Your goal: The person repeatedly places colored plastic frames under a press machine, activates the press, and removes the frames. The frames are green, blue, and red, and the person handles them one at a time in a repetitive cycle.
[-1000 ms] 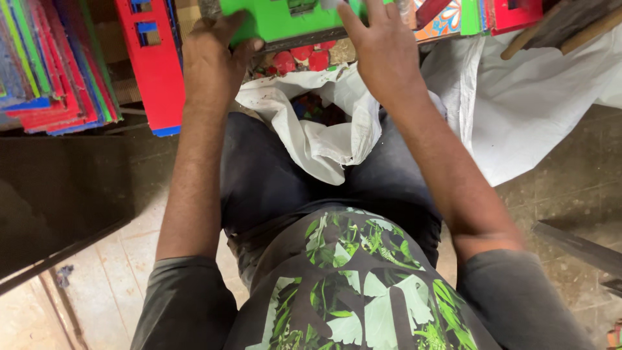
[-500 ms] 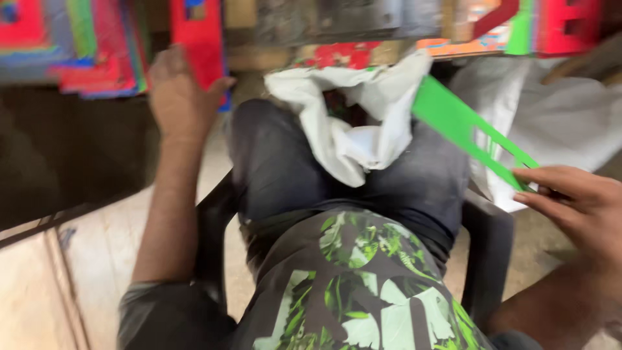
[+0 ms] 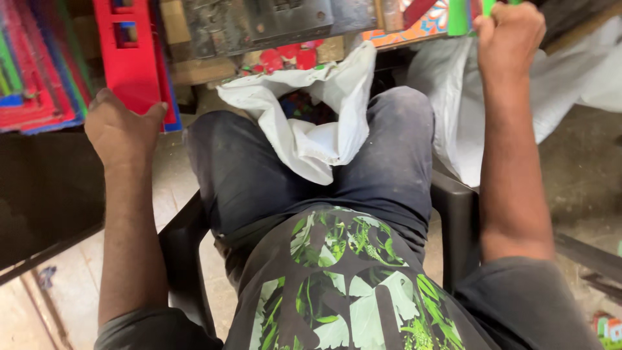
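**Seated at a cluttered bench, one hand on red frames, the other gripping green**

Head view: a worn concrete floor runs along the right side, with paler tiles at lower left, and a dark, scuffed metal block sits at the top edge on wooden boards. The person sits in a dark plastic chair, in dark trousers and a black shirt printed with green leaves. A white cloth bag lies open between the knees, with red pieces just above its mouth. A larger white sack sags beside the right knee.

The left hand reaches out to the left of the knees. Its fingers curl forward and its thumb touches the lower edge of an upright red plastic frame, which has a blue frame close behind it. Whether the fingers close around anything cannot be told, since they are seen from the back. Further left, a stack of flat red, green and blue frames leans near the picture's edge, apart from the hand.

The right hand is raised at the top right, closed in a fist around a green plastic piece, whose ends show above and beside the knuckles. The piece stands at the upper edge of the picture, over a patterned orange sheet. The two hands are well apart, one on either side of the lap.
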